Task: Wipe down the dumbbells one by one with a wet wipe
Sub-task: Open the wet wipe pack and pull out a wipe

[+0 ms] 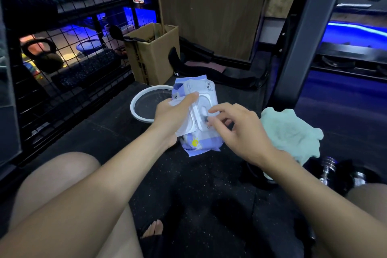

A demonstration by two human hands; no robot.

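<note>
The soft lilac-and-white plastic wet-wipe pack (194, 115) is gripped by the left hand (173, 117), thumb across its white flip lid. Right hand (234, 130) fingertips are curled at the lid's catch; whether anything is pinched can't be told. The chrome-handled black dumbbell (333, 172) lies right of the pack, nearer the knees. Risk: pack gets squeezed, several wipes pulled out at once.

Dark speckled rubber floor (104, 132), filling the lower and middle frame. Resting on it: a round white-rimmed basin (142, 109) at centre, with an open cardboard box (152, 58) standing just behind it toward upper centre; a crumpled pale green cloth (293, 132) at centre right; a dumbbell (335, 172) with a chrome bar and dark ends at lower right (partly hidden by the forearm), just below the cloth. Dark padded equipment (219, 71) lies along the wooden panel at upper centre.
</note>
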